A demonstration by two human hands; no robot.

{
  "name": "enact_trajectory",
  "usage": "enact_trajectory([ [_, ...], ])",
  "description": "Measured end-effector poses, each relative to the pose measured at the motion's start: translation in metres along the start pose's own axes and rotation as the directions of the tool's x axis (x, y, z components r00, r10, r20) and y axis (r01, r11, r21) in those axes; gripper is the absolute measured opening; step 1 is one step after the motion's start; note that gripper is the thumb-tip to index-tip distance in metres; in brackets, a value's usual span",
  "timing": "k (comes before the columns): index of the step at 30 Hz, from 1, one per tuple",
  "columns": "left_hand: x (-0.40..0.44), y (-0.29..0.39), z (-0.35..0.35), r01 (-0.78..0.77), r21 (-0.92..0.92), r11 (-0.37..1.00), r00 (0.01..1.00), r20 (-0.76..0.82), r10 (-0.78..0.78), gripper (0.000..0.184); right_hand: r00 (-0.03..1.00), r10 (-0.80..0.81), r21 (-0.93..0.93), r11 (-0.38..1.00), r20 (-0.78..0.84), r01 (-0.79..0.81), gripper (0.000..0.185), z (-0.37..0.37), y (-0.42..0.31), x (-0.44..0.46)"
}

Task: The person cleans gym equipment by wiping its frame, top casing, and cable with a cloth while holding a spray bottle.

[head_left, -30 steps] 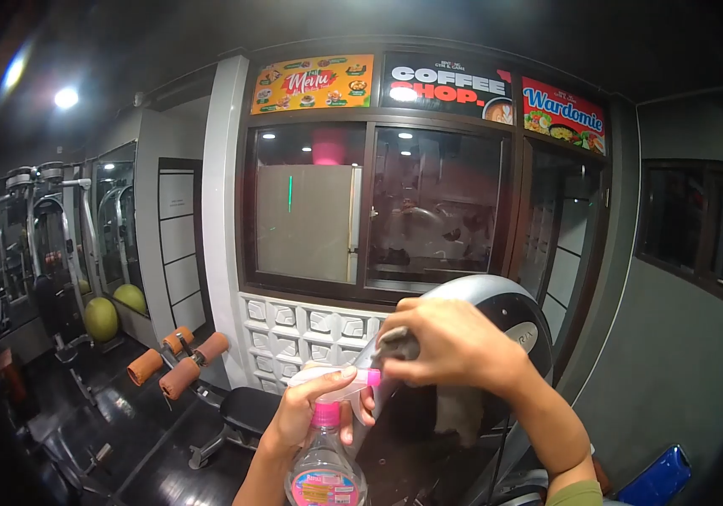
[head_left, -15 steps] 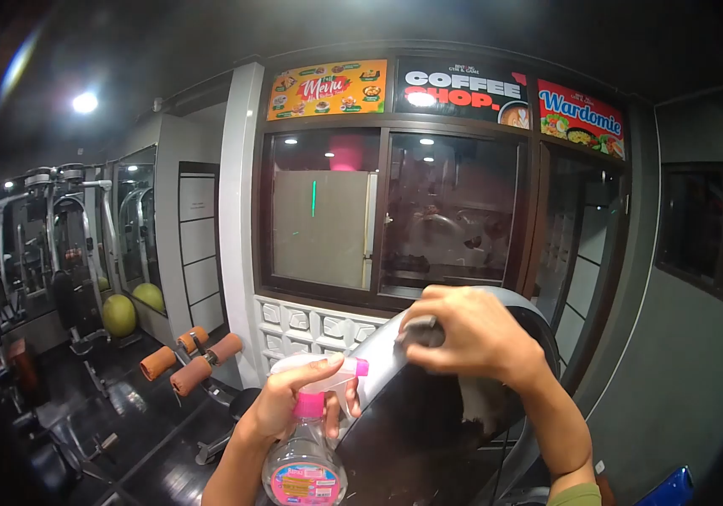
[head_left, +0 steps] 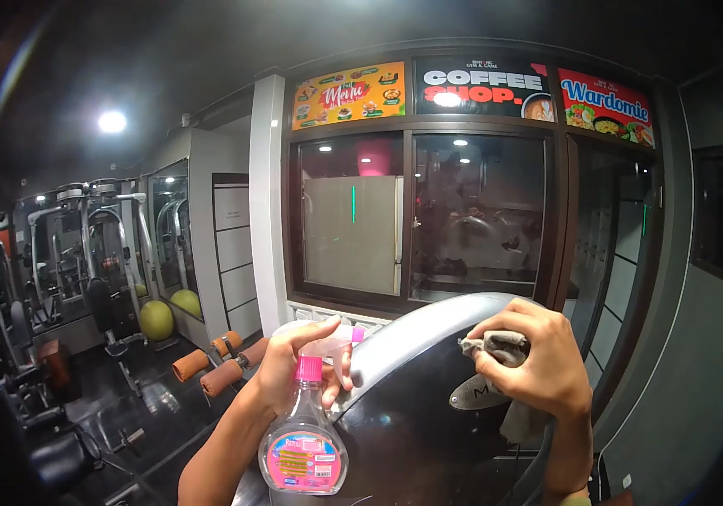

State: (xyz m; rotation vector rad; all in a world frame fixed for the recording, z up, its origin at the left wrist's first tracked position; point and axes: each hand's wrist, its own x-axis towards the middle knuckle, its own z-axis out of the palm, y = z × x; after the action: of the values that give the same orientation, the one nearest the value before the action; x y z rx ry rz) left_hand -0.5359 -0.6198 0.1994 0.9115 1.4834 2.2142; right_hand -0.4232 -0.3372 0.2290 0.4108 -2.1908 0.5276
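My left hand (head_left: pixel 298 363) grips a clear spray bottle (head_left: pixel 304 451) by its neck, fingers around the white and pink trigger head. The bottle is upright with a pink and blue label. My right hand (head_left: pixel 534 354) is closed on a bunched grey cloth (head_left: pixel 505 347), part of which hangs down below the palm. Both hands are over a large curved black machine panel (head_left: pixel 412 438) with a silver rim (head_left: pixel 416 333). An oval plate with lettering (head_left: pixel 475 394) shows on the panel under the cloth. Whether the cloth touches the panel is hard to tell.
Behind the machine stands a dark-framed window (head_left: pixel 475 219) below menu and coffee shop signs (head_left: pixel 484 91). At left are orange foam rollers (head_left: pixel 201 363), a green exercise ball (head_left: pixel 156 320) and weight machines (head_left: pixel 91 244). A grey wall (head_left: pixel 682 396) runs along the right.
My right hand has moved right and slightly down with the cloth, off the silver rim, and the lettered plate now shows. The view has shifted left. My left hand still holds the bottle.
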Motion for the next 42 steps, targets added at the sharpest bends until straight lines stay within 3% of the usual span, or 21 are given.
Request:
enact_trajectory([
  [9, -0.007, 0.002, 0.009, 0.06, 0.141, 0.988, 0.998, -0.004, -0.06, 0.043, 0.993, -0.116, -0.16, 0.98, 0.029, 0.119, 0.024, 0.029, 0.006, 0.034],
  [12, -0.008, -0.003, 0.006, 0.05, 0.155, 0.987, 0.999, -0.022, -0.047, 0.041, 0.974, -0.209, -0.111, 0.97, 0.089, 0.218, 0.024, 0.042, 0.0, 0.049],
  [14, -0.011, -0.002, 0.006, 0.053, 0.168, 0.984, 0.999, -0.02, -0.05, 0.041, 0.935, -0.282, -0.062, 0.951, 0.214, 0.302, 0.026, 0.046, -0.01, 0.055],
  [16, -0.015, -0.002, 0.009, 0.067, 0.19, 0.98, 0.998, -0.033, -0.062, 0.041, 0.924, -0.316, -0.042, 0.942, 0.214, 0.332, 0.026, 0.046, -0.008, 0.059],
  [18, -0.02, -0.002, 0.012, 0.097, 0.22, 0.971, 0.995, -0.06, -0.085, 0.041, 0.952, -0.141, 0.015, 0.99, 0.271, 0.143, 0.028, 0.035, -0.003, 0.063],
  [20, -0.025, -0.005, 0.013, 0.086, 0.237, 0.968, 0.996, -0.034, -0.08, 0.039, 0.972, -0.025, -0.085, 0.995, 0.233, 0.046, 0.031, 0.025, -0.001, 0.066],
  [22, -0.029, -0.008, 0.013, 0.07, 0.279, 0.958, 0.997, -0.003, -0.072, 0.038, 0.986, -0.085, -0.185, 0.976, 0.145, 0.112, 0.028, 0.034, 0.001, 0.066],
  [24, -0.033, -0.006, 0.019, 0.074, 0.343, 0.936, 0.997, -0.006, -0.077, 0.038, 0.959, -0.254, -0.162, 0.948, 0.128, 0.273, 0.025, 0.047, -0.004, 0.062],
  [25, -0.035, -0.007, 0.02, 0.075, 0.359, 0.93, 0.997, -0.002, -0.08, 0.038, 0.925, -0.334, -0.109, 0.928, 0.178, 0.356, 0.023, 0.051, -0.01, 0.059],
  [28, -0.042, -0.008, 0.023, 0.091, 0.38, 0.92, 0.996, -0.019, -0.091, 0.035, 0.873, -0.37, -0.026, 0.917, 0.317, 0.398, 0.026, 0.046, -0.024, 0.051],
  [31, -0.046, -0.01, 0.022, 0.092, 0.38, 0.921, 0.996, -0.016, -0.092, 0.034, 0.935, -0.264, -0.034, 0.96, 0.235, 0.279, 0.029, 0.036, -0.01, 0.044],
  [34, -0.051, -0.015, 0.022, 0.072, 0.366, 0.928, 0.997, -0.036, -0.064, 0.033, 0.988, -0.05, -0.209, 0.975, 0.149, 0.081, 0.027, 0.025, -0.008, 0.04],
  [37, -0.051, -0.019, 0.019, 0.035, 0.385, 0.922, 0.999, -0.015, -0.032, 0.032, 0.977, -0.193, -0.19, 0.96, 0.091, 0.207, 0.022, 0.038, -0.014, 0.026],
  [42, -0.056, -0.023, 0.021, -0.008, 0.385, 0.923, 0.999, -0.038, 0.025, 0.031, 0.944, -0.223, 0.01, 0.974, 0.243, 0.228, 0.021, 0.022, -0.006, 0.012],
])
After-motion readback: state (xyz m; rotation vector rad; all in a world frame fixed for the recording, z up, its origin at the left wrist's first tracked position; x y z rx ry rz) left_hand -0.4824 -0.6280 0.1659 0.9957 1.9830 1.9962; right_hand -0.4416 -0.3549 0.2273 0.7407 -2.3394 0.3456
